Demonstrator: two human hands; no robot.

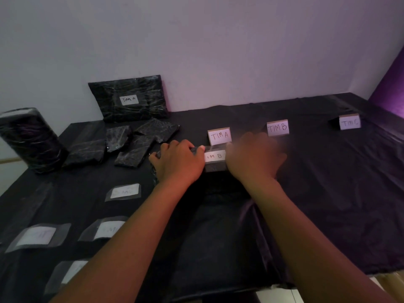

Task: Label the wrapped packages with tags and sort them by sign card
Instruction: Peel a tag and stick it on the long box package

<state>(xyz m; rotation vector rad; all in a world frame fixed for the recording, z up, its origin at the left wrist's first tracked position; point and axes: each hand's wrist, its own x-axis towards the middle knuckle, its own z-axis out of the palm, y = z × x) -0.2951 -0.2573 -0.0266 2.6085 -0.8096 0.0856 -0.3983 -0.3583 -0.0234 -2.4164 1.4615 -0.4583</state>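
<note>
Nearest you, four loose tags lie flat on the left of the black-covered surface (328, 215): one (72, 274) by the front edge, two further in (39, 236) (107, 229), and one more (124, 191) beyond those; their writing is too faint to read. Past them, at the middle, your left hand (178, 162) curls over the left end of a small black wrapped package (215, 166) and grips it. A white tag (215, 156) on its top reads "IM B" between your hands. Your right hand (255, 157) rests on the package's right end, motion-blurred, so whether its fingers clamp it cannot be told. Just behind stands the TIM A sign card (219, 136), then TIM B (277, 127) to its right and TIM C (349, 123) far right. To the left lie several wrapped packages (131, 143), an upright wrapped cylinder (30, 138), and a large package tagged TIM A (129, 98) leaning on the wall.
</note>
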